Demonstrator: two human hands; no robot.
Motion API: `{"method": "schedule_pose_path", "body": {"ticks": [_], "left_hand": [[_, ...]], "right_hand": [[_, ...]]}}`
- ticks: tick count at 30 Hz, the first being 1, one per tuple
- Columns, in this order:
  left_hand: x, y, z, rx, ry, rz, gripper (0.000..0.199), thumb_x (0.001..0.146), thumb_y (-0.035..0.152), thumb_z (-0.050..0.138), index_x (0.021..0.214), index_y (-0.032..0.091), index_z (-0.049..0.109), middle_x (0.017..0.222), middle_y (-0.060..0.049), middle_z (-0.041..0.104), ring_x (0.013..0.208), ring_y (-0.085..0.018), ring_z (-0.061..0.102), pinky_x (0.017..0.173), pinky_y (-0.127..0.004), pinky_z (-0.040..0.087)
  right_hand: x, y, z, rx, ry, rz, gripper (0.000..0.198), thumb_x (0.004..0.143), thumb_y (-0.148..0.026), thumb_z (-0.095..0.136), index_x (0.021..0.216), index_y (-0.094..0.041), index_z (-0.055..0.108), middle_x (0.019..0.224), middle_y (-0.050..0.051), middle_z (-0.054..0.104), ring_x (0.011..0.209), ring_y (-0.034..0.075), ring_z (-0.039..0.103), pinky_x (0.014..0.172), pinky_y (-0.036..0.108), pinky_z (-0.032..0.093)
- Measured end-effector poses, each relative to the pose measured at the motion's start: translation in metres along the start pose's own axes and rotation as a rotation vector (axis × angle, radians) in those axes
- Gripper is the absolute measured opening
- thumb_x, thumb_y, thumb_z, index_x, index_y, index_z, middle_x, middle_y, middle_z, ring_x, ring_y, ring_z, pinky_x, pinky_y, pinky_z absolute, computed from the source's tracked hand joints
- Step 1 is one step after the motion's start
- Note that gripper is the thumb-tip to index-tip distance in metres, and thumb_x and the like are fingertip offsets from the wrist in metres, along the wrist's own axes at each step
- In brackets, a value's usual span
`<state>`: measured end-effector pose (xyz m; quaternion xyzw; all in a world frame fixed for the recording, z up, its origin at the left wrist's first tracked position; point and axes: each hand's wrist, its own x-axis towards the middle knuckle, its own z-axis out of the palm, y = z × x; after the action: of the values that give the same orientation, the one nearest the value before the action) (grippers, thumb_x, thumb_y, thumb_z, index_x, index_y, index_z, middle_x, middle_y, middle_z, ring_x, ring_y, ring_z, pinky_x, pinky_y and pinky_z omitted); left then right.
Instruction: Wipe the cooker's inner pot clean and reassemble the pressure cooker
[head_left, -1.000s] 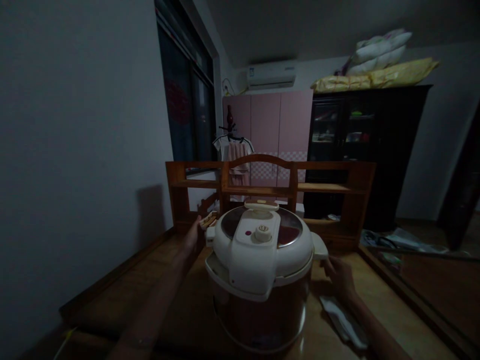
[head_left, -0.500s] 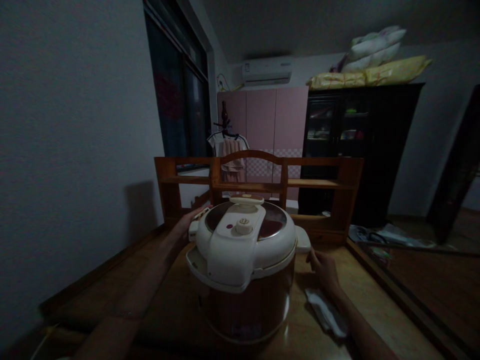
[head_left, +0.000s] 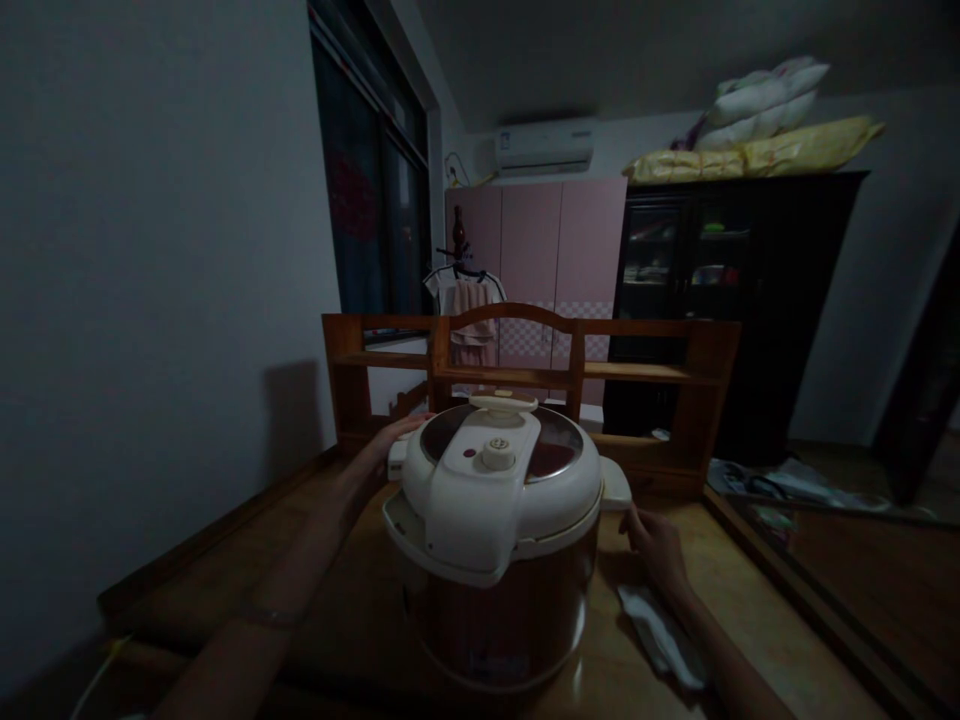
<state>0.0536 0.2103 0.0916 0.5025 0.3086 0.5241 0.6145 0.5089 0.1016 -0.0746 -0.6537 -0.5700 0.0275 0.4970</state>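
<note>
An electric pressure cooker [head_left: 487, 540] with a cream lid and a dark reddish-brown body stands upright on the wooden tabletop. Its lid carries a round valve knob [head_left: 498, 453] and a raised top handle [head_left: 504, 402]. My left hand [head_left: 390, 445] is at the cream side handle on the left, its fingers reaching over and behind it, partly hidden. On the other side, my right hand [head_left: 656, 545] has its fingers curled at the underside of the right side handle [head_left: 616, 486]. A crumpled white packet or cloth [head_left: 660, 635] lies beside my right forearm.
A wooden shelf unit [head_left: 525, 378] rises along the back of the table [head_left: 750, 610]. A wall stands close on the left, with a dark window [head_left: 382, 200]. Farther back are pink cabinets [head_left: 529, 240], hanging clothes [head_left: 471, 310] and a black cabinet [head_left: 795, 290].
The whole view has shifted slightly, so everything appears a little farther right. Both hands stay at the cooker's side handles, and the cooker keeps its place on the table.
</note>
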Motion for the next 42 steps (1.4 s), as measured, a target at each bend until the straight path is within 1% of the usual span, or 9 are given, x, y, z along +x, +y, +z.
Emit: {"method": "schedule_pose_path", "body": {"ticks": [5,9,13,16,19,24,32,37,42], "left_hand": [[0.002,0.0,0.001,0.036,0.005,0.043,0.036,0.076,0.022,0.067,0.109,0.009,0.067,0.106,-0.012,0.072,0.092,-0.024,0.069,0.081,-0.032,0.054],[-0.012,0.003,0.012,0.073,0.024,0.093,0.033,0.076,0.024,0.067,0.105,0.009,0.068,0.102,-0.01,0.072,0.09,-0.024,0.068,0.082,-0.031,0.051],[-0.026,0.007,0.024,0.105,0.053,0.155,0.031,0.07,0.024,0.069,0.097,0.009,0.07,0.097,-0.009,0.072,0.092,-0.024,0.066,0.084,-0.031,0.048],[-0.031,0.009,0.028,0.118,0.084,0.206,0.024,0.066,0.023,0.07,0.087,0.011,0.071,0.096,-0.008,0.072,0.097,-0.025,0.064,0.087,-0.03,0.046],[-0.032,0.01,0.028,0.12,0.098,0.248,0.02,0.066,0.025,0.07,0.082,0.014,0.07,0.095,-0.006,0.072,0.1,-0.026,0.063,0.087,-0.03,0.046],[-0.031,0.007,0.028,0.107,0.112,0.249,0.021,0.064,0.026,0.071,0.082,0.014,0.07,0.089,-0.005,0.071,0.092,-0.025,0.064,0.084,-0.031,0.047],[-0.037,0.003,0.033,0.097,0.068,0.258,0.024,0.07,0.026,0.068,0.091,0.015,0.07,0.099,-0.005,0.071,0.101,-0.025,0.063,0.089,-0.031,0.046],[-0.034,0.001,0.03,0.099,0.09,0.277,0.028,0.07,0.026,0.068,0.096,0.014,0.069,0.099,-0.005,0.072,0.098,-0.024,0.064,0.089,-0.031,0.047],[-0.031,0.0,0.027,0.084,0.093,0.235,0.031,0.07,0.028,0.068,0.097,0.015,0.07,0.099,-0.006,0.072,0.098,-0.026,0.064,0.087,-0.033,0.048]], "right_hand": [[0.0,-0.003,-0.001,-0.018,-0.017,0.004,0.068,0.091,-0.069,0.034,0.058,-0.019,0.066,0.052,0.006,0.062,0.052,0.022,0.061,0.052,0.028,0.039],[-0.002,-0.005,-0.001,-0.033,-0.021,-0.009,0.067,0.091,-0.068,0.036,0.057,-0.019,0.066,0.055,0.007,0.065,0.055,0.022,0.063,0.054,0.028,0.04],[-0.002,-0.004,0.001,0.021,-0.039,0.021,0.068,0.092,-0.068,0.033,0.06,-0.019,0.067,0.052,0.006,0.062,0.051,0.021,0.061,0.052,0.028,0.039],[-0.002,-0.002,0.003,0.049,-0.062,0.032,0.07,0.093,-0.068,0.031,0.06,-0.018,0.067,0.049,0.005,0.06,0.05,0.02,0.059,0.052,0.027,0.038],[-0.002,-0.001,0.003,0.05,-0.069,0.023,0.07,0.093,-0.068,0.031,0.06,-0.018,0.067,0.051,0.006,0.061,0.05,0.02,0.059,0.053,0.027,0.038],[-0.003,0.001,0.002,0.035,-0.075,0.016,0.069,0.093,-0.067,0.031,0.062,-0.018,0.069,0.054,0.006,0.063,0.053,0.02,0.06,0.054,0.027,0.039],[0.0,0.008,0.006,-0.008,-0.084,0.004,0.069,0.093,-0.067,0.032,0.06,-0.018,0.069,0.053,0.006,0.063,0.053,0.02,0.061,0.056,0.028,0.04],[0.0,0.01,0.008,-0.019,-0.093,0.001,0.069,0.094,-0.065,0.032,0.059,-0.018,0.068,0.054,0.006,0.064,0.054,0.021,0.062,0.056,0.029,0.039],[0.001,0.01,0.008,-0.024,-0.111,-0.001,0.068,0.094,-0.065,0.033,0.059,-0.019,0.068,0.055,0.006,0.065,0.055,0.02,0.062,0.058,0.029,0.039]]}}
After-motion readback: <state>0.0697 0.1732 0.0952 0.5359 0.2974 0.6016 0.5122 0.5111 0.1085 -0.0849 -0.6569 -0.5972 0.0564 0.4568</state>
